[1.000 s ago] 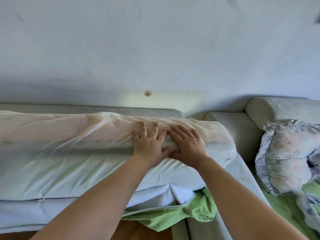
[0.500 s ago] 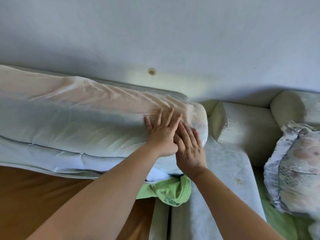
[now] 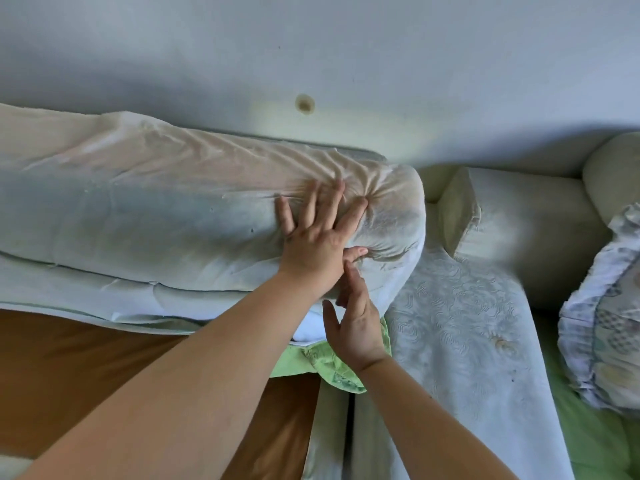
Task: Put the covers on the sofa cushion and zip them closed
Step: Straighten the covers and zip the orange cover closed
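Long sofa cushion (image 3: 166, 216) in thin white cover (image 3: 214, 174) lies across the frame from 9 o'clock to centre, leaning on the sofa back. Left hand (image 3: 317, 237) spread flat, fingers pressing dents into its right end. Right hand (image 3: 353, 323) loosely open at 5 o'clock of it, fingertips against the cushion's lower edge, gripping nothing. Judged bulky, soft, light foam; fabric slack and wrinkly. Best held by compressing the corner, pinching the cover hem. Green cloth (image 3: 332, 362) bunched below.

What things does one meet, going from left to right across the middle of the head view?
Long white cushion → left hand pressed on its end → pale patterned sofa seat → frilled flowered pillow at the right edge.
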Demonstrator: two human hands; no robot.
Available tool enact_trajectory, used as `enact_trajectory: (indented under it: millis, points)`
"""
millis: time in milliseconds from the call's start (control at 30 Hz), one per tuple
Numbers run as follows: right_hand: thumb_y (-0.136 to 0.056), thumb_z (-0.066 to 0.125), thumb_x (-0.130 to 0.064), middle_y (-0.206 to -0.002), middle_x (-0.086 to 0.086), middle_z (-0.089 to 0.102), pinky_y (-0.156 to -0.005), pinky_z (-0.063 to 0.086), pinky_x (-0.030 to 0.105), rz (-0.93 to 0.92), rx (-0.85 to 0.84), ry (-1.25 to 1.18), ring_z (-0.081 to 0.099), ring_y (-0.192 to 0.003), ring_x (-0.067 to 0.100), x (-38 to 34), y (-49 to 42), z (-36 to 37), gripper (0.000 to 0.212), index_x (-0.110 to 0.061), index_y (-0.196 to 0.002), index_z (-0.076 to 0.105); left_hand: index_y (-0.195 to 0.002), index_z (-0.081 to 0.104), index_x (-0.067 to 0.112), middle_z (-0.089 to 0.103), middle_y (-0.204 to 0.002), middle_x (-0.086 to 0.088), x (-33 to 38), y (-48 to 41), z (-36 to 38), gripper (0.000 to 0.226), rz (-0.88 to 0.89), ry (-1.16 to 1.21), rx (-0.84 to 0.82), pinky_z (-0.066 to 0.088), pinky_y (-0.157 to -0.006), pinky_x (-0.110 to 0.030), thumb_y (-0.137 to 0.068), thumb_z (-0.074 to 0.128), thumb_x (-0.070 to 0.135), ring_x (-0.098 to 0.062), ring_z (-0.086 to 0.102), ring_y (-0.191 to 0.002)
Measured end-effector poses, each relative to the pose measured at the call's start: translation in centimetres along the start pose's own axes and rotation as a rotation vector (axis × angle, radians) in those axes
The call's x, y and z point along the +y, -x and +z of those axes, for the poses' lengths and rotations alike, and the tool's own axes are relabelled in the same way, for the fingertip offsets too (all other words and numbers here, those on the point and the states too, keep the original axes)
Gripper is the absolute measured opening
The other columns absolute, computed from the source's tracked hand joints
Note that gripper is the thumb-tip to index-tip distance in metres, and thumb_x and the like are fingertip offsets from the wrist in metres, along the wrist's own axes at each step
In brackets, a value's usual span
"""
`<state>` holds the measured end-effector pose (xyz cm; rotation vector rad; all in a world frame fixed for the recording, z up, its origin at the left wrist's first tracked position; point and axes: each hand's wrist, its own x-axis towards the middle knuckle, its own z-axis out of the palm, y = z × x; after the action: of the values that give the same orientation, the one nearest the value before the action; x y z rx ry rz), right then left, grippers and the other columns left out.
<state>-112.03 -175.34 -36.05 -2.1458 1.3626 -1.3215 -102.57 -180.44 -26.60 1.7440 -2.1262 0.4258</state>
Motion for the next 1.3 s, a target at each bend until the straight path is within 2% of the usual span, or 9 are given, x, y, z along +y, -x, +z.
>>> enact_trajectory:
  millis: [133, 200, 267, 600, 667, 800, 1067, 1234, 1300]
  points:
    - [-0.084, 0.042, -0.017, -0.106, 0.014, 0.063, -0.081, 0.052, 0.039, 0.219, -0.374, 0.029, 0.061, -0.099, 0.026, 2.5, 3.6, 2.0, 0.033, -0.008, -0.116, 0.046, -0.124, 0.06, 0.028, 0.055, -0.135, -0.004, -0.2, -0.1, 0.1, 0.071, -0.003, -0.041, -0.025, 0.028, -0.094, -0.07, -0.067, 0.035, 0.063, -0.034, 0.052, -0.122]
    - [-0.09, 0.042, -0.015, -0.137, 0.007, 0.048, -0.111, 0.03, 0.042, 0.17, -0.728, 0.216, 0.038, -0.133, 0.024, 3.8, 4.7, 2.9, 0.042, -0.011, -0.132, 0.043, -0.124, 0.06, 0.028, 0.054, -0.135, -0.004, -0.3, 0.0, 0.4, 0.072, 0.001, -0.049, -0.016, 0.029, -0.094, -0.069, -0.067, 0.034, 0.063, -0.033, 0.052, -0.122]
    - [-0.095, 0.04, -0.02, -0.146, 0.0, 0.037, -0.118, 0.011, 0.04, 0.111, -0.882, 0.355, 0.025, -0.139, 0.019, 4.3, 4.4, 3.4, 0.047, -0.019, -0.141, 0.033, -0.126, 0.059, 0.028, 0.054, -0.136, -0.005, -0.2, -0.1, 0.5, 0.072, 0.007, -0.058, -0.016, 0.029, -0.094, -0.068, -0.068, 0.035, 0.063, -0.033, 0.052, -0.122]
    - [-0.09, 0.049, -0.034, -0.127, 0.006, 0.053, -0.083, 0.039, 0.025, 0.371, -1.183, 0.23, 0.049, -0.118, 0.026, 4.8, 2.6, 0.7, 0.034, -0.018, -0.12, 0.057, -0.135, 0.049, 0.03, 0.042, -0.146, -0.003, 0.1, 0.4, -1.0, 0.07, -0.039, -0.052, -0.138, 0.019, -0.102, -0.067, -0.073, 0.046, 0.062, -0.031, 0.039, -0.133]
    - [-0.09, 0.048, -0.027, -0.097, 0.003, 0.061, -0.064, 0.037, 0.024, 0.316, -1.11, 0.194, 0.056, -0.095, 0.024, 4.2, 1.1, -0.4, 0.015, -0.02, -0.089, 0.061, -0.144, 0.031, 0.035, 0.019, -0.156, 0.002, 0.1, 0.3, -1.3, 0.073, -0.067, -0.006, -0.184, 0.001, -0.108, -0.062, -0.079, 0.052, 0.06, -0.026, 0.016, -0.144]
    - [-0.086, 0.056, -0.019, -0.055, -0.003, 0.041, -0.046, 0.028, 0.022, 0.386, -0.778, 0.063, 0.039, -0.051, 0.012, 2.7, -2.9, -3.9, 0.034, -0.018, -0.054, 0.044, -0.148, 0.007, 0.04, -0.007, -0.158, 0.009, -0.1, -0.4, -2.0, 0.073, -0.083, -0.011, -0.31, -0.009, -0.11, -0.056, -0.087, 0.042, 0.06, -0.019, -0.009, -0.145]
    - [-0.057, 0.057, -0.016, -0.043, -0.006, 0.035, -0.049, 0.025, 0.027, 0.622, -0.324, -0.434, 0.035, -0.048, 0.014, -0.4, -7.4, -11.5, 0.019, -0.017, -0.041, 0.046, -0.146, 0.015, 0.039, 0.006, -0.156, 0.011, -1.3, 0.0, -3.4, 0.069, -0.054, 0.095, -0.41, -0.002, -0.112, -0.052, -0.086, 0.041, 0.062, -0.016, -0.001, -0.144]
    - [-0.057, 0.054, -0.015, -0.045, -0.004, 0.027, -0.05, 0.021, 0.029, 0.739, -0.204, -0.49, 0.027, -0.047, 0.014, -1.8, -10.2, -12.2, 0.026, -0.02, -0.038, 0.037, -0.139, 0.029, 0.04, 0.02, -0.15, 0.014, -2.0, 0.6, -5.7, 0.091, -0.039, 0.169, -0.522, 0.009, -0.111, -0.047, -0.06, 0.004, 0.077, -0.014, 0.014, -0.139]
    - [-0.068, 0.059, -0.013, -0.05, 0.001, 0.032, -0.053, 0.025, 0.03, 0.847, -0.082, -0.507, 0.031, -0.051, 0.017, -2.1, -11.6, -11.7, 0.028, -0.015, -0.047, 0.041, -0.14, 0.028, 0.039, 0.021, -0.151, 0.012, -1.8, 0.7, -6.6, 0.09, -0.038, 0.131, -0.59, 0.011, -0.111, -0.05, -0.063, 0.01, 0.084, -0.016, 0.016, -0.139]
